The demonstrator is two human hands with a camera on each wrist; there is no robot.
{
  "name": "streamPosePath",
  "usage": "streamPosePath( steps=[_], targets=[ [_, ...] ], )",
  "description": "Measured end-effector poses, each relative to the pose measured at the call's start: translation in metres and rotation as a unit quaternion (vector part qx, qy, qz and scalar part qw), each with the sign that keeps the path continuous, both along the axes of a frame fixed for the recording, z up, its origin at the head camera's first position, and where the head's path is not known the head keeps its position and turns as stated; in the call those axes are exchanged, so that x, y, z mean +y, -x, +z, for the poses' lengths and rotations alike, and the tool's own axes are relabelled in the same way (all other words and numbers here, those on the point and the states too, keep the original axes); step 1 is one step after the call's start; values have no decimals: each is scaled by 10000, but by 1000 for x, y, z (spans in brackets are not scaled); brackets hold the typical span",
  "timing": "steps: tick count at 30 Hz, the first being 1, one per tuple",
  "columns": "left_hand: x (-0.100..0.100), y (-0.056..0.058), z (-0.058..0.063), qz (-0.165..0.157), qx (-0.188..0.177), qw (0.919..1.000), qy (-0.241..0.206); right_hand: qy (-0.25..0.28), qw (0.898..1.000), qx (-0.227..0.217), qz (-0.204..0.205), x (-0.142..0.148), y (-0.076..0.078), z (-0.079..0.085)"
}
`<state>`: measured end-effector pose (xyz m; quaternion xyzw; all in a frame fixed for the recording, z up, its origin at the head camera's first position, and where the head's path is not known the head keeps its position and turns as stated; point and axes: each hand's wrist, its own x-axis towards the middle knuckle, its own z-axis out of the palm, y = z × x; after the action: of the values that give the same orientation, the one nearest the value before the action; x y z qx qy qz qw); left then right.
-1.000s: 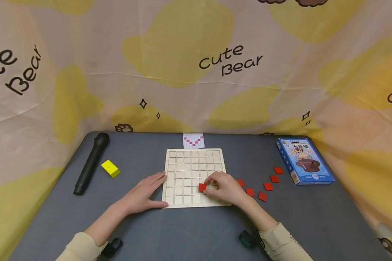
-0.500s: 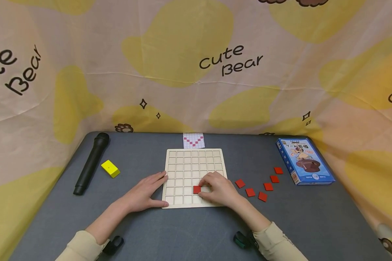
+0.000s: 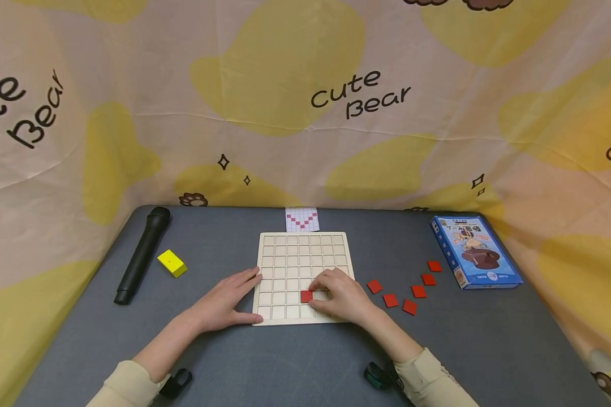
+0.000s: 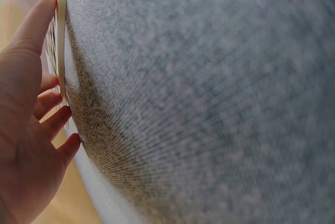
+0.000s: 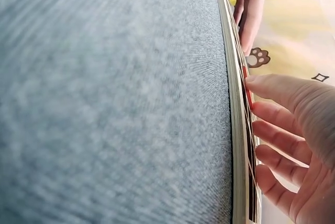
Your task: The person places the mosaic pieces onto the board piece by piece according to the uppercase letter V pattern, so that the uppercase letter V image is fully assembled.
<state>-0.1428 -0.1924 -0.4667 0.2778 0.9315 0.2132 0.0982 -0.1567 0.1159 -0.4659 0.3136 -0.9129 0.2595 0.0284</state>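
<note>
A pale wooden grid board lies flat in the middle of the table in the head view. My left hand rests at its left edge, fingers straight and spread, the thumb near the front corner. A red square tile sits at a cell in the second row from the front. My right hand pinches that tile at its right side with thumb and index finger. In the right wrist view the thumb presses on the tile's edge, while the other fingers hover along the board.
Several loose red tiles lie right of the board. A blue box stands at the back right. Behind the board is a small pattern card. To the left are a black microphone and a yellow block.
My right hand has moved slightly left and toward me with the red tile, bringing it down into line with a cell. In the last half second it has barely moved; the left hand stays put.
</note>
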Motion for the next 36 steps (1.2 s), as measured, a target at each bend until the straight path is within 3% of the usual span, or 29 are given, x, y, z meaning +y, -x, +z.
streamPosePath(
  steps=[8, 16, 25, 36],
  targets=[
    [1, -1, 0, 22, -48, 10000, 15, 251, 9996, -103, -2, 11, 1, 1],
    [0, -1, -2, 25, -47, 10000, 1, 599, 9977, 141, -270, 48, 4, 3],
    [-1, -2, -2, -6, 26, 10000, -67, 146, 9958, 118, -893, 98, 4, 4],
    [-1, -2, -2, -2, 31, 10000, -58, -97, 9939, -251, -1069, 126, 2, 2]
  ],
)
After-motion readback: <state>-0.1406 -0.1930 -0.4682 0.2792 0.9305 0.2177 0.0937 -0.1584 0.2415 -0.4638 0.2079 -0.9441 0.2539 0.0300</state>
